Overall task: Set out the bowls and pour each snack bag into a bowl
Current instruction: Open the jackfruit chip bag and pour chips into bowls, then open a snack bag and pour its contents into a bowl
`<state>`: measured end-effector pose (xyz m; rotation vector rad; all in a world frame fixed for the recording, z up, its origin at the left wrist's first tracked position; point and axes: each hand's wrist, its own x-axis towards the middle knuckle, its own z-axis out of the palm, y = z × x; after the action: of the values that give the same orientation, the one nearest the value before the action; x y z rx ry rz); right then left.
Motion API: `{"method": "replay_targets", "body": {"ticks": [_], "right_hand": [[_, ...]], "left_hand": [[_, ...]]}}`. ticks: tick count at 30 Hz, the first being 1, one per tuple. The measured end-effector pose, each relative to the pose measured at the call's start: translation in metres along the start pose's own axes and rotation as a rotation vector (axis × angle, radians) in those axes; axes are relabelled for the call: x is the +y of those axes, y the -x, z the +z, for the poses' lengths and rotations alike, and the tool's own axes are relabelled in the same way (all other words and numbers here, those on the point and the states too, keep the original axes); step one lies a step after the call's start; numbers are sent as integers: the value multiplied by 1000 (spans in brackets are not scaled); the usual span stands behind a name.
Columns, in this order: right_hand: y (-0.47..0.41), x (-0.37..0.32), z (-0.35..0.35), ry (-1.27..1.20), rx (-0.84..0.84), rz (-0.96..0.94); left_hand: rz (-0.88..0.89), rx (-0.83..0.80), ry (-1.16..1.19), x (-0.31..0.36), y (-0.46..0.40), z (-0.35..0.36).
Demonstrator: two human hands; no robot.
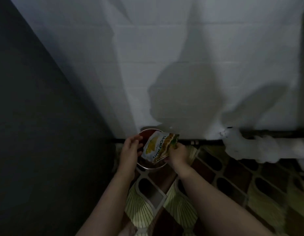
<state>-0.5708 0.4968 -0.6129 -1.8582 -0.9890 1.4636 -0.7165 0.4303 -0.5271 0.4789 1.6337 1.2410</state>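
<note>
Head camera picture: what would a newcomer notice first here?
First, the jackfruit snack bag, bright at lower centre, tilted over a metal bowl standing by the white tiled wall. The right hand pinches the bag's edge, and the left hand is at its other side, fingers relaxed. Large shadows fall on the wall above.

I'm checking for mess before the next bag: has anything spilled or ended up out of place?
No spill shows. The jackfruit bag is held tilted over the metal bowl, gripped by the right hand, with the left hand beside it. The dim light hides small crumbs.
</note>
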Motion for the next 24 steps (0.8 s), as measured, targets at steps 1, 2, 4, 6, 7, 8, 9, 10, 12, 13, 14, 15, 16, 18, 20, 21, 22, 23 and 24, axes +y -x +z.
{"method": "replay_targets", "body": {"ticks": [1,2,4,6,7,8,9,10,12,13,14,15,16,18,20,21,22,23,24], "right_hand": [[-13,17,11,14,-1,5],[-26,30,20,21,-3,-11],[-43,52,35,37,-4,-32],[-45,61,41,25,-11,-16],[-39,58,41,10,-11,-12],[-27,48,40,-27,-9,-11],[-6,30,39,-91,-8,-28],[17,8,35,-173,2,-76],[66,-41,25,-336,22,-196],[95,-72,14,-385,33,-264],[121,-102,2,-424,44,-345],[149,-134,-14,-435,62,-422],[177,-167,-31,-444,92,-495],[225,-232,-69,-450,153,-628],[267,-292,-109,-465,204,-745],[286,-317,-128,-472,230,-789],[304,-342,-148,-479,269,-830],[321,-361,-166,-476,304,-865],[336,-376,-184,-463,346,-898]], "left_hand": [[7,-3,-5,-14,-9,-3],[18,-8,-12,-26,-16,-6],[24,-11,-32,-47,-28,-11],[28,-10,-46,-56,-30,-14],[33,-22,-55,-55,-26,-15],[37,-41,-58,-48,-18,-15],[49,-51,-63,-37,-8,-15],[75,-63,-59,-19,6,-13],[157,-63,-25,23,34,-6],[213,-59,-12,52,52,0],[272,-64,-1,82,71,6],[333,-80,5,111,92,12],[394,-107,1,143,115,19],[509,-179,-18,206,157,35],[589,-254,-10,269,194,54],[629,-292,-2,297,210,64],[667,-337,7,324,225,76],[686,-376,15,347,240,86],[699,-413,23,367,254,96]]}}
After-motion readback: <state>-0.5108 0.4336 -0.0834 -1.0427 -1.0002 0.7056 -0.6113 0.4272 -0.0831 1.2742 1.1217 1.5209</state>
